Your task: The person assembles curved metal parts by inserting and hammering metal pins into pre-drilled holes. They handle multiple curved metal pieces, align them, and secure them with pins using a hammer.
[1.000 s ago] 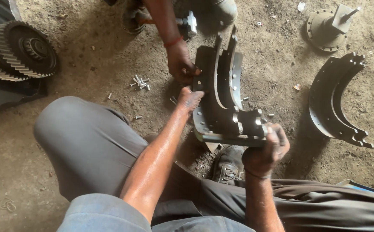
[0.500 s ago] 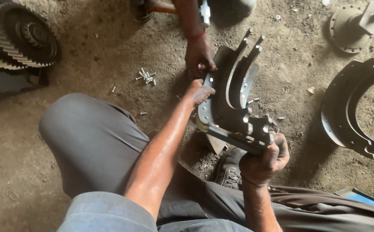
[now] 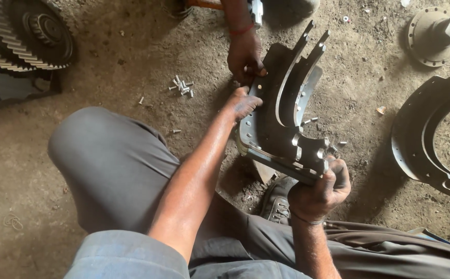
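Brake shoe point(image 3: 281, 119) stands mid-frame, its lower end clenched in the right hand point(image 3: 319, 190). Left hand point(image 3: 243, 103) presses its edge, fingertips hidden behind it. A co-worker's hand point(image 3: 244, 57), arm cut off at top, grips the far edge.

Toothed gears point(image 3: 26, 33), scattered rivets point(image 3: 182, 87), second brake shoe point(image 3: 429, 137), flanged hub point(image 3: 436, 35), dirt floor point(image 3: 121, 67)

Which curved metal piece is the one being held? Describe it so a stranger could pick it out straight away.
Start at the bent grey-trousered knee in the middle of the dirt floor. Just right of it, the right hand grips the lower end of a curved metal shoe, and the left hand rests on its edge. A similar shoe lies flat further right; this one is lifted up.
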